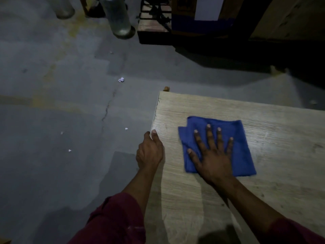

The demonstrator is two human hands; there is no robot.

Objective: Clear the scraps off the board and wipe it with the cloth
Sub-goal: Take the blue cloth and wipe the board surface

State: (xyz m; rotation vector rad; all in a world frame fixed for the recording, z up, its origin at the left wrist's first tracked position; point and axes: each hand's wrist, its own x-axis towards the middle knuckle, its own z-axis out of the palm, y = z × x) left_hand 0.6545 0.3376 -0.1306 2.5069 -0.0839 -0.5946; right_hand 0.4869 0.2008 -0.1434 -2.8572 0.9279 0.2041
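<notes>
One pale wood-grain board point(263, 129) holds one folded blue cloth point(242, 155) near its left end. The right hand point(213, 155) presses flat on the cloth, all five fingers straight and spread. The left hand point(149, 152) grips the board's left edge — thumb on top, fingers curled under. Four small white scraps point(121, 79) lie scattered on the grey floor point(52, 103).

Bare board point(263, 124) is lying open on all sides of the cloth point(242, 155) (the right hand point(213, 160) is pressing it flat). The left hand point(149, 152) is blocking the board's left edge; grey floor point(52, 103) beyond is lying open.
</notes>
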